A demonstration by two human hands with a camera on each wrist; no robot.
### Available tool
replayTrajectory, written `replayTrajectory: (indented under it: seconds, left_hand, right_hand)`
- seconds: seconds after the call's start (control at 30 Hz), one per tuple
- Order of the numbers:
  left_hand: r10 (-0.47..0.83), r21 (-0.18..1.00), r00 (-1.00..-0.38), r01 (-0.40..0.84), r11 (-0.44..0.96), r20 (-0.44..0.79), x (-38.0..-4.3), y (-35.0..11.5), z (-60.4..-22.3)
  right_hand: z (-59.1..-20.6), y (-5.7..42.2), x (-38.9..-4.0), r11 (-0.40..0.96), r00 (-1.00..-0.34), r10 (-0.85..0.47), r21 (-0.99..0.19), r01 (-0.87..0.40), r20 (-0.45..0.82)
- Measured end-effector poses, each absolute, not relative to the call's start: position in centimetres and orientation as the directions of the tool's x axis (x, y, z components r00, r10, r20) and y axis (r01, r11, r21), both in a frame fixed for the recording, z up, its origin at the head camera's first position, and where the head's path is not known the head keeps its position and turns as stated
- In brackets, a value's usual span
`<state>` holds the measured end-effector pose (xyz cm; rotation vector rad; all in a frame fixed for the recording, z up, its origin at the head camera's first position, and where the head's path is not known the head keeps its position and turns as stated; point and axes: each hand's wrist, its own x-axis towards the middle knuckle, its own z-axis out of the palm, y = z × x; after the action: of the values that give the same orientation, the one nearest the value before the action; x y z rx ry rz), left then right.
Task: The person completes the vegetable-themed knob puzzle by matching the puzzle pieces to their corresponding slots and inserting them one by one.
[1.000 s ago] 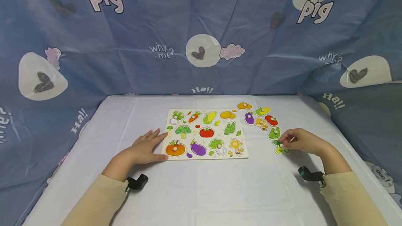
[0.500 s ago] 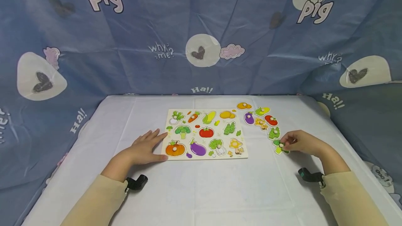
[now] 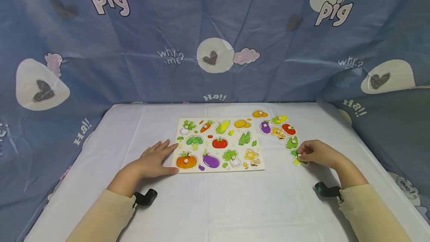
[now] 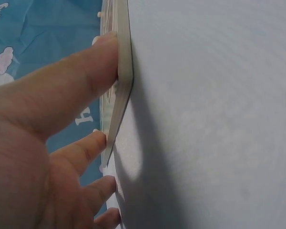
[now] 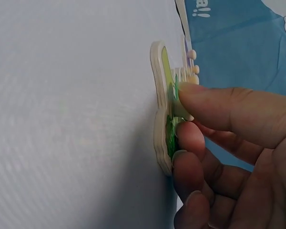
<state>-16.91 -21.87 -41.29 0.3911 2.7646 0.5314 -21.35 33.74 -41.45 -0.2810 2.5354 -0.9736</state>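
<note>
My right hand (image 3: 317,153) pinches the knob of a broccoli puzzle piece (image 3: 296,158) between thumb and index finger. In the right wrist view the piece (image 5: 161,112) stands out by its thick wooden edge, low over the white cloth, and the other fingers are curled beside it. My left hand (image 3: 152,161) lies spread at the left side of a vegetable puzzle board (image 3: 201,170), thumb on its near left corner and index finger at its left edge. The thumb (image 4: 102,62) rests over the board's edge in the left wrist view.
Knobbed pieces lie right of the board: potato (image 3: 260,114), corn (image 3: 279,119), eggplant (image 3: 264,128), mushroom (image 3: 277,131), tomato (image 3: 288,129) and a green vegetable (image 3: 291,144). Pumpkin (image 3: 181,162) and several others sit in the board. A blue printed curtain (image 3: 141,77) surrounds the table.
The right forearm and hand have shifted very slightly left, still at the broccoli piece. The left hand stays at the board, and the whole head view has moved a little.
</note>
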Motion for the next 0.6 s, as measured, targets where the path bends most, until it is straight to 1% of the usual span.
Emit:
replayTrajectory:
  seconds: [0.4,0.6]
  left_hand:
    - [0.311,0.401,-0.923,0.202,0.894,-0.228,-16.77,-21.91,-41.36]
    - [0.313,0.404,-0.922,0.203,0.892,-0.229,-16.77,-21.95,-41.28]
  right_hand:
    - [-41.3,32.91,-21.2,0.755,-0.906,-0.27,-0.656,0.011,-0.326]
    - [-41.42,32.87,-21.24,0.744,-0.903,-0.298,-0.668,-0.018,-0.308]
